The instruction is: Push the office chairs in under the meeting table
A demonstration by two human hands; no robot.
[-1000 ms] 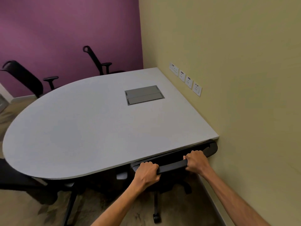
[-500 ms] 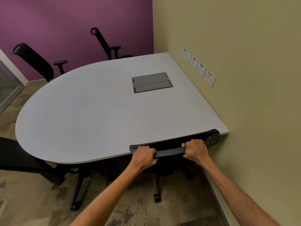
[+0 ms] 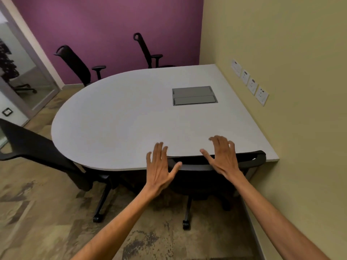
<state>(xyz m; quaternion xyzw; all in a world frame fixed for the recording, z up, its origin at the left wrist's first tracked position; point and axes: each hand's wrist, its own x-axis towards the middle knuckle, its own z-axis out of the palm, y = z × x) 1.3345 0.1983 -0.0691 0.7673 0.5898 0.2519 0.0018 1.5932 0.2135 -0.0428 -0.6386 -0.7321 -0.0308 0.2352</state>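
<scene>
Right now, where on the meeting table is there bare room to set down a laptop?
Nearly all of the grey rounded meeting table is bare: the wide curved left half, and the strip between the grey metal cable hatch and the near edge. Tightest spot: near edge, where the open left hand and right hand hover over the black chair back.

Grey meeting table [image 3: 131, 117]; flush cable hatch [image 3: 194, 95] near wall side

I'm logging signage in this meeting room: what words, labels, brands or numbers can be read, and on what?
None can be read.
Wall sockets: small dark marks at their tops, too small and blurred to read.
Table, its grey hatch and the chairs: no text shows.
</scene>
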